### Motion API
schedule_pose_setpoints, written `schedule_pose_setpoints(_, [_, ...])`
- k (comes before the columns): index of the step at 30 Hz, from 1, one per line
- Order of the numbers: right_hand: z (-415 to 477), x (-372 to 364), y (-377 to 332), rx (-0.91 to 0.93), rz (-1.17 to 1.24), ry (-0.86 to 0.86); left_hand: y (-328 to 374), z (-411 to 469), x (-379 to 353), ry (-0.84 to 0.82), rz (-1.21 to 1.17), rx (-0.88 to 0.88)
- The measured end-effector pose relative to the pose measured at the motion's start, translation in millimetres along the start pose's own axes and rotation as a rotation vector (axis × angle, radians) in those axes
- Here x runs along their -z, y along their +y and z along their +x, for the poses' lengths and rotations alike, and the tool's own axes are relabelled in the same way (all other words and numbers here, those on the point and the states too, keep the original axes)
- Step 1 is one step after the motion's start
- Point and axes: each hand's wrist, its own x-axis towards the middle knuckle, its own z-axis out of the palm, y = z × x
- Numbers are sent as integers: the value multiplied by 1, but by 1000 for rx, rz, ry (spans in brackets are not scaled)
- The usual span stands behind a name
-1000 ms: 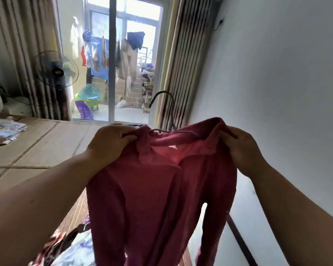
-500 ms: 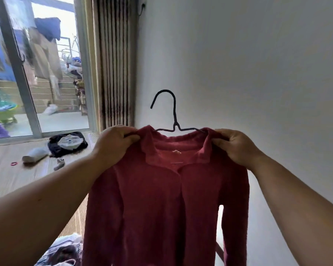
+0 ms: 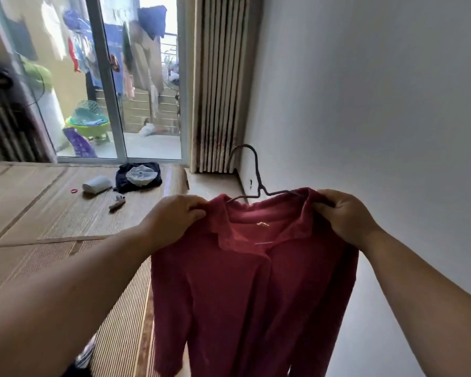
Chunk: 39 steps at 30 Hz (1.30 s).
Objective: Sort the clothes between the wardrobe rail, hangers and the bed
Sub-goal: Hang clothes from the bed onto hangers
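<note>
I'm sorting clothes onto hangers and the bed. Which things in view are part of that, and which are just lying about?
Part of the job:
red top, gripped at its shoulders by the left hand and right hand; wire hanger in its neck; bed.

Lying about:
white tube-shaped thing; red hair band; dark cloth bundle, possibly laundry too; green basin outside.

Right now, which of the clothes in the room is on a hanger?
The red top, gripped at the shoulders by the left hand and right hand: a wire hanger sticks out of its collar. The dark garment lies crumpled on the mat.
</note>
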Motion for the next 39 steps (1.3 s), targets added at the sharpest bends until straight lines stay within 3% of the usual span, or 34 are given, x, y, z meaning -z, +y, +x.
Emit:
schedule_pose_setpoints(7, [95, -32, 44, 135, -154, -137, -5, 14, -47, -18, 58, 309])
schedule_pose_setpoints(15, [189, -119, 31, 327, -143, -231, -56, 17, -49, 71, 55, 546])
schedule_pose_setpoints(24, [309, -282, 1, 368, -172, -368, -198, 57, -31, 173, 93, 698])
schedule_pose_setpoints(31, [382, -431, -34, 391, -146, -548, -321, 74, -15, 192, 115, 947])
schedule_pose_setpoints(39, [452, -602, -62, 538, -194, -790, -439, 88, -12, 248, 139, 1262])
